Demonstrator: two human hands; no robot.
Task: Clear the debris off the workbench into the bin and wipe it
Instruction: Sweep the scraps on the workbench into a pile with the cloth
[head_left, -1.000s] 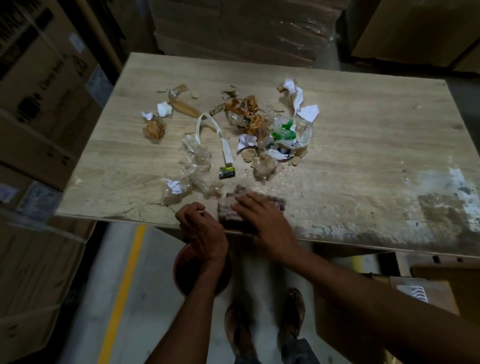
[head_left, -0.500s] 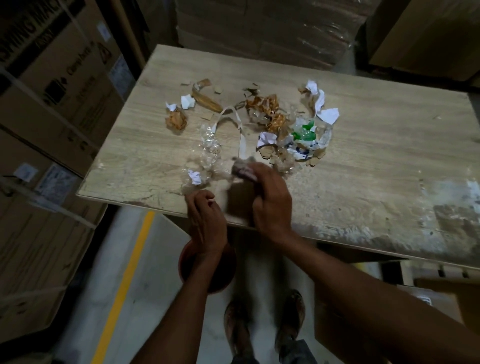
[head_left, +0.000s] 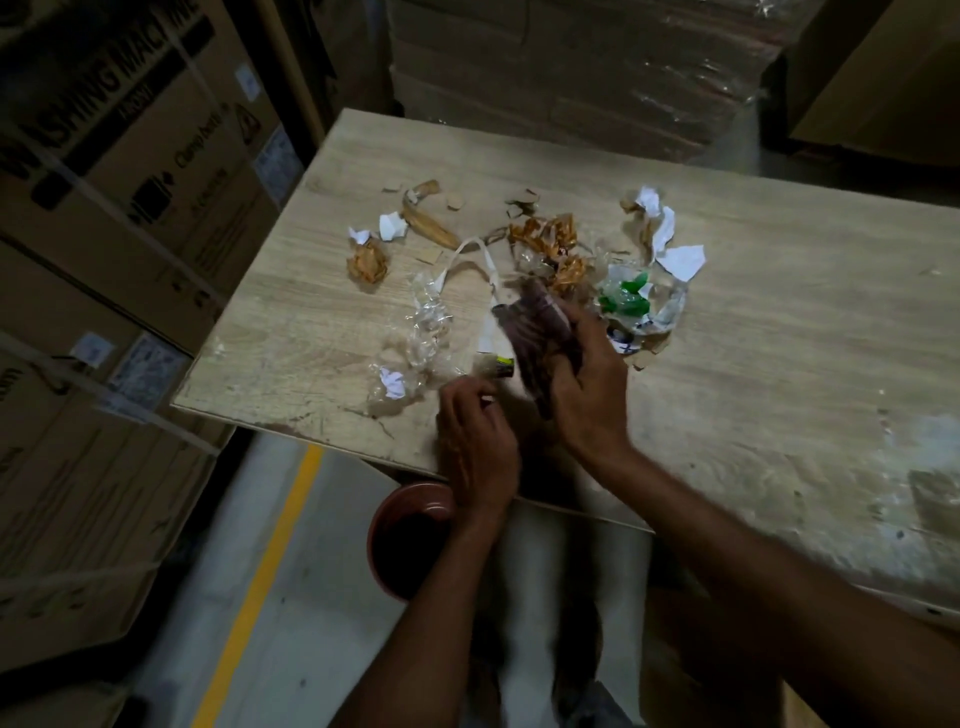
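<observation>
Dark purplish cloth (head_left: 535, 332) bunched in the right hand (head_left: 587, 384) above a pale wood-grain workbench (head_left: 753, 322).
Fingers of that hand curl round the cloth, which hangs at the near side of the scattered debris (head_left: 550, 244) lying mid-bench: crumpled white paper, clear plastic film, brown wrappers and a green-printed bag. The left hand (head_left: 478, 447) sits at the front edge with fingers curled; whether it pinches anything I cannot tell. A round reddish-brown bin (head_left: 384, 514) stands on the floor below that edge.

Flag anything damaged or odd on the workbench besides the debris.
The workbench is worn at its near right: whitish patches and a dark stain. Its near edge beside the left hand looks chipped.
</observation>
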